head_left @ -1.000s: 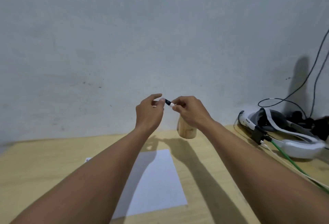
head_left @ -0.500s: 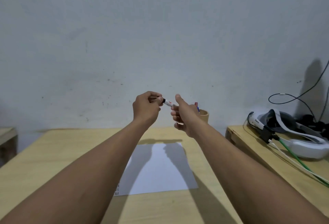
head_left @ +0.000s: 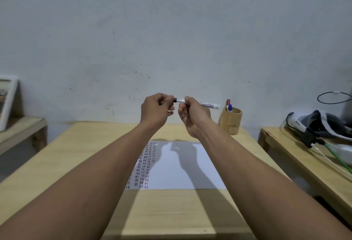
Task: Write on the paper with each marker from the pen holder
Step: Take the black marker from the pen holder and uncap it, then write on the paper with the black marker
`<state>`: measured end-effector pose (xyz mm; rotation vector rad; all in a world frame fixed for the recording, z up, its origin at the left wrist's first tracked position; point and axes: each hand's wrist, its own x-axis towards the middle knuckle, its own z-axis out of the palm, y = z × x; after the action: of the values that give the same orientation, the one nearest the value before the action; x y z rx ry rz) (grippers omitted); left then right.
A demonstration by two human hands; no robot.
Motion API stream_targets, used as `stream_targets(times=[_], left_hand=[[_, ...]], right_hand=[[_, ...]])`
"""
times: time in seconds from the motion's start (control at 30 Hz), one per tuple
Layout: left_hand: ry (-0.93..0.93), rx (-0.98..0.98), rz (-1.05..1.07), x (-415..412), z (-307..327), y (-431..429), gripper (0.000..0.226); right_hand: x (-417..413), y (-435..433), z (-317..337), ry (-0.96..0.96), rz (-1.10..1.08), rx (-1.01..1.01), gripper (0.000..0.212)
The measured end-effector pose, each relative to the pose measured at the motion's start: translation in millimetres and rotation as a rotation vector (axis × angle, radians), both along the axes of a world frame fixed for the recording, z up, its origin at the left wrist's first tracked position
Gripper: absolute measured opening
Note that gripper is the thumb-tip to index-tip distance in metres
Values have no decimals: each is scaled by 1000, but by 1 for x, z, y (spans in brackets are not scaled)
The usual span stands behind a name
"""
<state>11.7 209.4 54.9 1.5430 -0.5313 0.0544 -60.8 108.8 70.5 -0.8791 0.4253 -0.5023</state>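
Observation:
Both my hands are raised above the wooden table (head_left: 76,163). My right hand (head_left: 192,115) grips a white marker (head_left: 207,105) by its barrel, held level with its tail pointing right. My left hand (head_left: 157,112) pinches the marker's black cap (head_left: 174,99) at the left end. Below lies a white sheet of paper (head_left: 177,169) with columns of short red and dark strokes along its left side. A round wooden pen holder (head_left: 231,120) stands at the table's back right with a red marker (head_left: 228,102) and a blue marker (head_left: 230,107) sticking out.
A second wooden table (head_left: 297,156) on the right carries a headset (head_left: 322,125) with black, white and green cables. A low shelf (head_left: 21,131) on the left holds a white picture frame (head_left: 7,102). A grey wall rises right behind the tables.
The view has swung down and left, so the whole paper, the strokes and the pen holder now show. My hands stay together on the marker, whose barrel now shows past my right hand.

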Motion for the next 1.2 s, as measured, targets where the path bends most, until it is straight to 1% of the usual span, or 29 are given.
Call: stream_targets(times=[0.07, 0.2, 0.27, 0.33, 0.43, 0.53, 0.6, 0.63, 0.7, 0.73, 0.77, 0.83, 0.87, 1.0, 1.1, 1.2], left_hand=[[6, 31, 17, 4, -2, 11, 15], [-32, 142, 59, 21, -16, 37, 10], [-66, 244, 112, 31, -26, 48, 8], [-91, 360, 166, 38, -36, 57, 10], [-76, 540, 230, 52, -60, 74, 12], [-103, 702, 309, 62, -86, 84, 13], [-146, 770, 343, 64, -97, 88, 19], [-166, 802, 346, 66, -102, 90, 29], [-173, 865, 333, 70, -110, 90, 30], [-175, 896, 332, 73, -113, 90, 23], [-177, 910, 333, 73, -115, 90, 17], [-175, 918, 323, 71, -115, 90, 21], [-169, 909, 318, 69, -114, 90, 31], [-138, 876, 329, 55, -111, 99, 55], [-144, 849, 347, 42, -115, 109, 53], [-138, 926, 329, 33, -121, 121, 47]], right_hand=[[4, 2, -5, 4, -9, -39, 18], [11, 7, -19, 74, 26, -149, 13], [16, 13, -28, 103, 46, -193, 11], [18, 16, -34, 132, 59, -247, 11], [25, 22, -50, 195, 110, -383, 13], [30, 27, -67, 209, 126, -489, 14], [32, 30, -76, 232, 114, -553, 12], [32, 31, -80, 245, 110, -580, 13], [33, 32, -87, 275, 100, -628, 16], [34, 33, -90, 289, 95, -651, 17], [34, 34, -93, 301, 89, -673, 18], [35, 36, -99, 319, 77, -713, 17], [35, 38, -101, 327, 74, -736, 16], [29, 45, -110, 360, 66, -873, 21], [21, 51, -117, 394, 42, -989, 21], [15, 54, -123, 440, -2, -1057, 22]])
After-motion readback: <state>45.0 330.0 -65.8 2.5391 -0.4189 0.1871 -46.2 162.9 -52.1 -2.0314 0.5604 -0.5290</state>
